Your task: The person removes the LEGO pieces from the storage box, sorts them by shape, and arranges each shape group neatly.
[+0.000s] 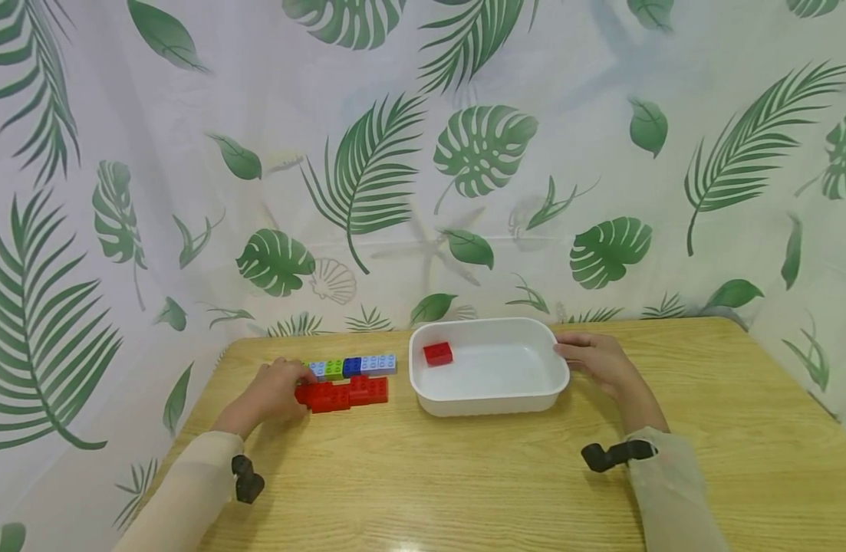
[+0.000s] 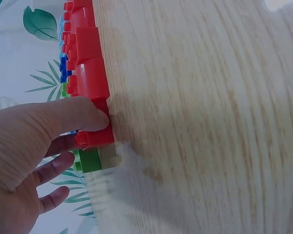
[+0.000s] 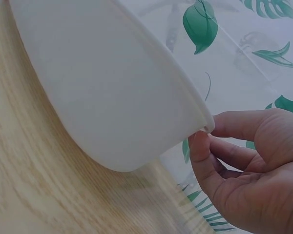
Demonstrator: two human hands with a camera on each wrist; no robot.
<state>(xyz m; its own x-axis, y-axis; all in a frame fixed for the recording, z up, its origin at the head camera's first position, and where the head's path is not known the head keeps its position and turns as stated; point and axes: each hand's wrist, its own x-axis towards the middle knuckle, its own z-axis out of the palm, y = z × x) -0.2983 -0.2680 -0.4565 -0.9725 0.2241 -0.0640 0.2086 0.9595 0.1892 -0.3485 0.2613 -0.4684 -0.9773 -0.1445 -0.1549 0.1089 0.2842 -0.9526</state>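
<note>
At the left of the table, my left hand (image 1: 278,391) pinches the end red brick (image 2: 98,138) of a row of red toy bricks (image 1: 367,391), thumb on its near side. Behind this runs a second row of bricks (image 1: 352,368) in green, light blue, dark blue and pale lilac. A green brick (image 2: 91,161) shows just past the red end in the left wrist view. My right hand (image 1: 602,366) grips the right rim of a white plastic tub (image 1: 492,406) between thumb and fingers. Inside the tub, at its left end, lies one red brick (image 1: 438,353).
All of this stands on a wood-grain table (image 1: 450,483). Close behind its back edge hangs a white curtain (image 1: 395,291) with green leaf prints, which also runs along the left side.
</note>
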